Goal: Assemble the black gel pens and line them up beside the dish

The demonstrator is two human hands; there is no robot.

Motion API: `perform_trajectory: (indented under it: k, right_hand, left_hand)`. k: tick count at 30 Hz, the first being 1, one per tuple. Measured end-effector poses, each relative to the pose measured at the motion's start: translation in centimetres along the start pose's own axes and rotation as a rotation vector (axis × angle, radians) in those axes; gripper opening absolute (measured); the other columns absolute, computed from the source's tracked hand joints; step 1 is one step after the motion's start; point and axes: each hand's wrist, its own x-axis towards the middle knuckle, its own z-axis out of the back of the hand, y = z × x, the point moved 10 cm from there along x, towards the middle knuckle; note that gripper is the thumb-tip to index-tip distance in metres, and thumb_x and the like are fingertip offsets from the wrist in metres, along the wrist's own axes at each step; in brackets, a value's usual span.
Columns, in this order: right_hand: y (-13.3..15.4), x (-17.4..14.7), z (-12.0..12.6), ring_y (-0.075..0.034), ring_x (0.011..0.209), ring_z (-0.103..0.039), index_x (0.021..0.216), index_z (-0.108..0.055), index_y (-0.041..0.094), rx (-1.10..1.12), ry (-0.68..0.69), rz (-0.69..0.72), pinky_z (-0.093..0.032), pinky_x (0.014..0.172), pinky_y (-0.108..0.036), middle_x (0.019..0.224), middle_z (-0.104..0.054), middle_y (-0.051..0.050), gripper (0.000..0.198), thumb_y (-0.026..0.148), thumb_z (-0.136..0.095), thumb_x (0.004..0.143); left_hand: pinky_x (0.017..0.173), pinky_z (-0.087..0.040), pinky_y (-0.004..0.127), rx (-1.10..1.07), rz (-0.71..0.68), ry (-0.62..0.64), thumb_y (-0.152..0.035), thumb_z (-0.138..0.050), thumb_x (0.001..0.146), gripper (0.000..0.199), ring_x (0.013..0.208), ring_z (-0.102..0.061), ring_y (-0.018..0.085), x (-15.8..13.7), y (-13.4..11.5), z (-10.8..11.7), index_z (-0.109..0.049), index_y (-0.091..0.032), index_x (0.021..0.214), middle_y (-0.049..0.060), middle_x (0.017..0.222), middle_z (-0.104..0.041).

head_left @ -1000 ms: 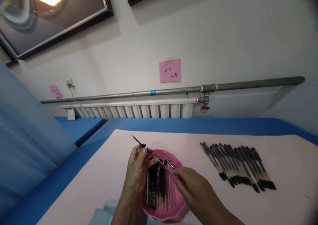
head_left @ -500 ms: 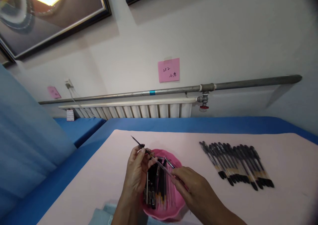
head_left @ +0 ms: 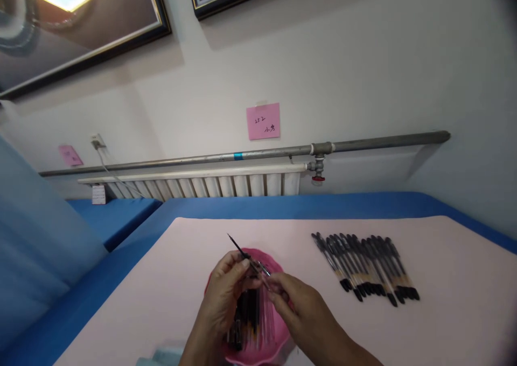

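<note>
My left hand point(head_left: 226, 285) pinches a thin pen refill point(head_left: 236, 245), its dark pointed tip sticking out up and to the left. Close beside it, my right hand point(head_left: 294, 301) is closed on a clear pen barrel point(head_left: 264, 282), lined up with the refill's rear end; the fingers hide where the two meet. Another clear, shiny piece point(head_left: 263, 269) shows by the right fingertips. Both hands are over a pink scalloped bowl point(head_left: 278, 350) holding black pen caps, dark refills and clear tubes.
Several black-capped gel pens point(head_left: 367, 266) lie in a slanted row on the pink sheet point(head_left: 133, 296), right of the bowl. A light blue cloth point(head_left: 161, 356) lies at the near edge. Behind the blue table edge point(head_left: 250, 207) are a radiator point(head_left: 210, 185) and a pipe point(head_left: 278, 153).
My right hand has moved up to my left, so the gap between them has shrunk and less of the clear barrel shows. The view has shifted slightly.
</note>
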Motion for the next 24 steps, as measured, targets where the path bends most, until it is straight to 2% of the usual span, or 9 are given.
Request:
perform_trajectory:
  k: [5, 10, 13, 19, 24]
  right_hand:
    - [-1.7, 0.5, 0.4, -0.013, 0.062, -0.049, 0.076, -0.058, 0.02, 0.283, -0.019, -0.18, -0.037, 0.058, -0.024, 0.065, -0.053, 0.003, 0.01, 0.021, -0.049, 0.079]
    - [-4.0, 0.7, 0.8, -0.009, 0.048, -0.041, 0.074, -0.058, 0.02, 0.525, -0.054, -0.364, -0.031, 0.045, -0.021, 0.056, -0.049, 0.006, 0.005, 0.023, -0.054, 0.073]
    - [-4.8, 0.4, 0.9, -0.007, 0.04, -0.04, 0.074, -0.058, 0.019, 0.667, -0.065, -0.46, -0.028, 0.039, -0.02, 0.055, -0.053, 0.005, 0.008, 0.027, -0.057, 0.072]
    - [-5.6, 0.2, 1.8, -0.006, 0.043, -0.045, 0.082, -0.059, 0.018, 0.965, -0.122, -0.491, -0.023, 0.036, -0.018, 0.066, -0.062, 0.001, 0.02, 0.028, -0.066, 0.067]
    - [-6.8, 0.3, 2.3, -0.007, 0.05, -0.052, 0.081, -0.057, 0.018, 1.119, -0.156, -0.518, -0.033, 0.043, -0.019, 0.076, -0.064, 0.0, 0.023, 0.021, -0.071, 0.063]
  left_hand:
    - [0.065, -0.054, 0.029, -0.002, 0.002, -0.05, -0.027, -0.066, 0.074, 0.029, 0.076, -0.065, 0.018, 0.0, -0.3, 0.5, -0.057, -0.015, 0.099, 0.009, 0.089, -0.067]
    - [0.061, -0.054, 0.028, -0.01, -0.03, -0.156, -0.026, -0.07, 0.069, 0.031, 0.071, -0.066, 0.017, 0.7, -0.7, 3.0, -0.057, -0.014, 0.095, 0.006, 0.081, -0.067]
    - [0.062, -0.054, 0.028, -0.033, -0.055, -0.154, -0.027, -0.072, 0.067, 0.034, 0.072, -0.065, 0.017, 1.2, -1.1, 4.0, -0.059, -0.014, 0.096, 0.007, 0.083, -0.067]
    - [0.063, -0.053, 0.028, -0.067, -0.012, -0.06, -0.027, -0.071, 0.069, 0.032, 0.072, -0.064, 0.016, 1.6, -0.8, 3.1, -0.061, -0.014, 0.096, 0.007, 0.086, -0.067]
    - [0.064, -0.052, 0.029, -0.061, -0.004, -0.034, -0.026, -0.072, 0.067, 0.035, 0.072, -0.064, 0.017, 1.1, -1.1, 2.4, -0.061, -0.013, 0.097, 0.008, 0.085, -0.067]
